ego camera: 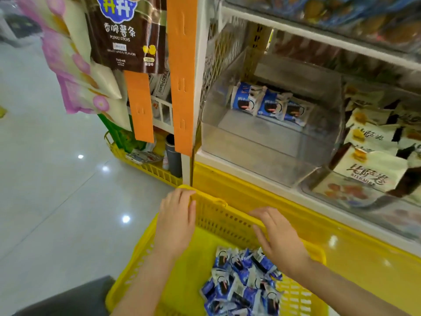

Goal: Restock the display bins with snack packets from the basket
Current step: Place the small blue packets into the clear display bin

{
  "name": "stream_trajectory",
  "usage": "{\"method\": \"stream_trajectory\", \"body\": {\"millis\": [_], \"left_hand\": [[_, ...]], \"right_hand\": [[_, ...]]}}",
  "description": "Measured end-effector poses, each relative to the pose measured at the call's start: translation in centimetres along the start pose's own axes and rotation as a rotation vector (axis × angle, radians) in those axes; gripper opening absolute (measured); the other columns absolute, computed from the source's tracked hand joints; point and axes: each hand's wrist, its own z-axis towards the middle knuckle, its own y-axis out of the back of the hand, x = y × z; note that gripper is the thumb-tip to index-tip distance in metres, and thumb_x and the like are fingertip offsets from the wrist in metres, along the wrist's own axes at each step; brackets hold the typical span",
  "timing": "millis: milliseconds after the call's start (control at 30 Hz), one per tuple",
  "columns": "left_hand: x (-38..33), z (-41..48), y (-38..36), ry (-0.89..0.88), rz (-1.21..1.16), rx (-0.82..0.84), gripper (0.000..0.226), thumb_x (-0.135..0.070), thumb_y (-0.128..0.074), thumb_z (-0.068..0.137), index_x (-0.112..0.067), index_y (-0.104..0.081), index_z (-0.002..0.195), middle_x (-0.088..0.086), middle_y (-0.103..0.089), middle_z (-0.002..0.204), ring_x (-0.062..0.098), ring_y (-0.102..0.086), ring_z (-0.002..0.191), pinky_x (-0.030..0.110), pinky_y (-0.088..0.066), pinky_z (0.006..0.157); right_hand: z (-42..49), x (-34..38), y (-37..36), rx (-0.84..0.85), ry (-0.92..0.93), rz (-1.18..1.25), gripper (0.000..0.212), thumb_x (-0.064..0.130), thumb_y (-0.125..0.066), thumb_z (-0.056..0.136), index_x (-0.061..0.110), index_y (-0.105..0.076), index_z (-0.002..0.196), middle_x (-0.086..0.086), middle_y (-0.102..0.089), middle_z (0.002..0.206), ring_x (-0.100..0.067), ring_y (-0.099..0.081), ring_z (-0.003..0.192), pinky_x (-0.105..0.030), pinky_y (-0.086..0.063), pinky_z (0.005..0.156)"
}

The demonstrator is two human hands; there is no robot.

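Blue-and-white snack packets (241, 281) lie heaped at the near right of the yellow basket (223, 221), which sits low on the floor against the foot of the shelf. Both hands are on its far rim. The left grip (176, 222) is at the far left corner and the right grip (279, 240) is further right. Each has its fingers laid over the rim and its thumb on the inner side, so they hold the basket and no packet.

Up and to the right stands the clear display bin (262, 151), nearly bare. Three matching packets (266, 103) stand in a row at its far end.

The step in hand seems to be settling the basket under that bin. It is best kept snug to the shelf and square, so the reach upward is short. After that, one hand can let go and lift a few packets at a time. They should go in upright, faces forward, against the row already there, filling from far to near. The cream packets (369, 169) to the right belong to a separate bin, so nothing should cross that divider.
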Motion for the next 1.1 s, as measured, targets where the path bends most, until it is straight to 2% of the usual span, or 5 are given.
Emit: {"method": "stream_trajectory", "body": {"millis": [300,567,767,900,1100], "left_hand": [[10.1,-4.2,-2.4,0.448,-0.012,0.255,0.032,-0.024,-0.036,0.099,-0.008,-0.047,0.125,0.017,-0.057,0.117,0.036,-0.056,0.106,0.043,-0.043,0.085],[11.0,-4.1,-4.1,0.461,0.145,0.152,0.028,-0.030,-0.034,0.099,-0.008,-0.051,0.099,0.022,-0.063,0.084,0.043,-0.060,0.081,0.042,-0.039,0.063],[11.1,-4.2,-4.5,0.490,0.165,0.135,0.028,-0.032,-0.033,0.099,-0.010,-0.049,0.101,0.019,-0.064,0.086,0.042,-0.060,0.082,0.039,-0.037,0.062],[9.7,-3.6,-4.2,0.462,0.042,0.036,0.030,-0.013,-0.045,0.096,-0.001,-0.048,0.123,0.022,-0.056,0.114,0.039,-0.052,0.106,0.044,-0.039,0.086],[3.9,-4.4,-5.7,0.355,-0.293,0.162,0.024,-0.011,-0.047,0.095,-0.006,-0.053,0.118,0.011,-0.055,0.117,0.022,-0.052,0.107,0.026,-0.037,0.090]], "right_hand": [[-7.1,-4.6,-14.1,0.774,-0.466,0.111,0.047,0.029,-0.038,0.101,0.018,-0.025,0.146,-0.003,-0.030,0.149,-0.017,-0.047,0.123,-0.026,-0.037,0.099],[-9.9,-4.0,-19.0,1.010,-0.476,0.087,0.072,0.038,-0.053,0.094,0.015,-0.013,0.150,-0.005,-0.021,0.155,-0.021,-0.022,0.142,-0.035,-0.021,0.116],[-9.2,-4.1,-18.9,0.936,-0.503,0.112,0.075,0.039,-0.058,0.090,0.016,-0.017,0.149,-0.005,-0.030,0.151,-0.022,-0.032,0.137,-0.033,-0.029,0.112],[-6.9,-4.3,-16.4,0.629,-0.612,0.367,0.070,0.033,-0.065,0.087,0.014,-0.030,0.144,-0.003,-0.040,0.145,-0.018,-0.040,0.131,-0.028,-0.035,0.108],[-2.5,-0.7,-11.8,0.293,-0.752,0.864,0.051,0.026,-0.070,0.083,0.027,-0.043,0.127,0.022,-0.049,0.109,-0.001,-0.050,0.102,0.000,-0.042,0.070]]}}
